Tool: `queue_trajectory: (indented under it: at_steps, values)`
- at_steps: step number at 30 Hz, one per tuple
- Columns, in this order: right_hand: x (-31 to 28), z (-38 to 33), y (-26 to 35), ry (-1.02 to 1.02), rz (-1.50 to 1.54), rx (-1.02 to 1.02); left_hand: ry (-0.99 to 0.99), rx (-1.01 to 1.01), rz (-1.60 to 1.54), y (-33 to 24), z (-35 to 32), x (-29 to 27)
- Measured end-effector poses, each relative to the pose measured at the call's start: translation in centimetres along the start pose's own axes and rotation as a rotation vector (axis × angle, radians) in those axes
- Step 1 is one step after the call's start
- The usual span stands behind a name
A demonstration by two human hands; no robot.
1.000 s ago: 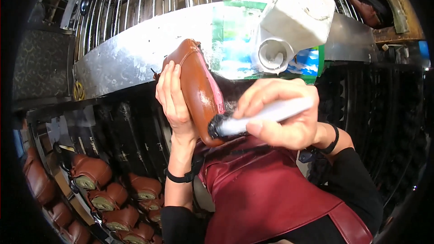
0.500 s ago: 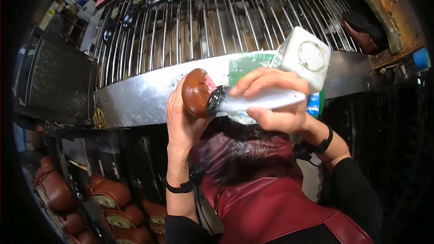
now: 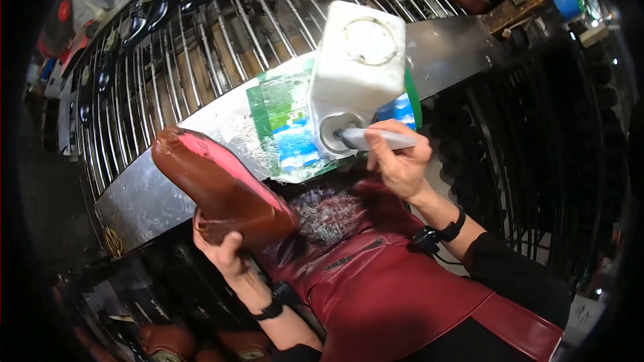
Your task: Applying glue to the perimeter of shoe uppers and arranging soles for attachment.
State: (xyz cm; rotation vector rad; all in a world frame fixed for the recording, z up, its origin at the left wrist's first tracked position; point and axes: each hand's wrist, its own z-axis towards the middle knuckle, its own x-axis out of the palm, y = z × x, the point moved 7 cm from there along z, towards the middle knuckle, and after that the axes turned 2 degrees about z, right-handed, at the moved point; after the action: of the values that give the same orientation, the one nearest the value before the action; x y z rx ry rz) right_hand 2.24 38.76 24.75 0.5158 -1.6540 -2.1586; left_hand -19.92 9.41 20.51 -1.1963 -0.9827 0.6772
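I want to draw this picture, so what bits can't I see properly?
- Brush tip: head view, hidden inside the mouth of the white bottle.
- How full the bottle is: head view, hidden by its white walls.
- Most fingers of the left hand: head view, hidden behind the brown shoe.
- The other brown shoes at the lower left: head view, cut off by the bottom edge.
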Motion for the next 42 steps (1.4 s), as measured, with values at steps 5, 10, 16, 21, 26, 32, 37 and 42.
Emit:
queue_trajectory:
  at_steps: [5,10,16,21,26,32,37,42]
  values:
    - [2.1,-1.7,-3.2,-0.102,0.1,0.246,-0.095,-0.129,0.009,2.7,-5.8,-0.4]
    - [1.5,-1.4,-3.0,-0.139,0.627,0.664,0.007,-0.212,0.088,2.9,-8.2,-0.1]
    - [6.5,1.3,0.3,0.204,0.784,0.647,0.058,-0.232,0.011,2.3,-8.9,0.7]
    - [6.1,-1.2,2.0,0.354,0.563,0.549,0.053,-0.313,-0.155,2.6,-8.6,1.4]
    - [5.9,-6.9,2.3,0.347,0.496,0.453,0.041,-0.35,-0.307,3.7,-8.4,1.6]
    - [5.6,-9.8,7.3,0.658,0.327,0.096,0.025,-0.37,-0.322,3.0,-8.1,2.1]
    - [5.4,-6.6,7.8,0.594,0.254,0.21,0.022,-0.339,-0.301,2.0,-7.3,3.4]
    - [5.8,-6.5,10.4,0.786,0.179,-0.057,0.061,-0.353,-0.314,1.8,-6.9,3.3]
